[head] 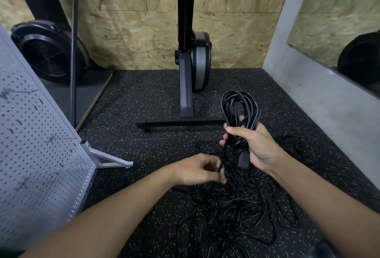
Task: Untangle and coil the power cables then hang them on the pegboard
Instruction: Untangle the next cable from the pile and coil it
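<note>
My right hand [255, 144] grips a coil of black power cable [239, 109] whose loops stand up above the fist; a black plug [243, 160] hangs below it. My left hand [197, 170] pinches the loose strand of that cable just under the coil. A tangle of black cables [242, 212] lies spread on the speckled floor beneath both hands. The grey pegboard [37, 155] with metal hooks leans at the left.
A black exercise machine [191, 62] stands on a T-shaped foot ahead of me, against a chipboard wall. A round black fan housing [49, 52] sits at the far left behind the pegboard. A concrete ledge [329, 97] bounds the right side.
</note>
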`<control>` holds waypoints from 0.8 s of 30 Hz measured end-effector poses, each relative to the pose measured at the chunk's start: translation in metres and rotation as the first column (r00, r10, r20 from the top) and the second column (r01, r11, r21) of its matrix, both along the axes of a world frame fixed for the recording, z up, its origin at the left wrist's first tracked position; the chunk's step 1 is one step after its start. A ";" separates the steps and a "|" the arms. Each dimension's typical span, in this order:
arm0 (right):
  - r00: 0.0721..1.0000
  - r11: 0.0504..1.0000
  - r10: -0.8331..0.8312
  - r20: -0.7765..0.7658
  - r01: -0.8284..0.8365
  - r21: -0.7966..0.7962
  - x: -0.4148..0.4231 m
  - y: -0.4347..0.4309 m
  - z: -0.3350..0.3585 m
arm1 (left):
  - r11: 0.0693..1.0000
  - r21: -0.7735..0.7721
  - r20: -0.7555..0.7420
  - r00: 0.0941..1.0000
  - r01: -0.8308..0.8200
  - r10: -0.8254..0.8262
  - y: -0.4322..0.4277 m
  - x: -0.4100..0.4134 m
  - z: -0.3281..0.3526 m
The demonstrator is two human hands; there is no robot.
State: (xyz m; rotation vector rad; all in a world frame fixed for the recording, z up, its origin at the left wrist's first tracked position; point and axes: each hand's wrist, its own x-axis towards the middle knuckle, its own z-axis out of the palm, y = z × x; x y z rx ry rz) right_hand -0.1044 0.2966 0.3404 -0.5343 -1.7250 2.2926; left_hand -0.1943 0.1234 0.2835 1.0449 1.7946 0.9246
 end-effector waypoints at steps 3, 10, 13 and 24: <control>0.990 0.984 -0.134 0.036 0.129 0.121 -0.002 0.015 -0.004 | 0.999 -0.049 -0.122 0.992 -0.024 0.018 -0.004 -0.005 -0.003; 0.965 0.761 -0.220 0.141 0.079 0.644 -0.003 0.046 -0.017 | 0.987 0.155 -0.550 0.826 -0.044 0.123 -0.009 -0.014 0.017; 0.967 0.707 -0.095 0.236 -0.102 0.700 0.001 0.037 -0.014 | 0.936 0.348 -0.553 0.792 -0.062 0.258 -0.010 -0.013 0.029; 0.826 0.704 0.421 0.374 -0.558 0.439 0.012 -0.008 0.008 | 0.825 0.540 -0.498 0.728 -0.165 0.472 -0.018 -0.018 0.045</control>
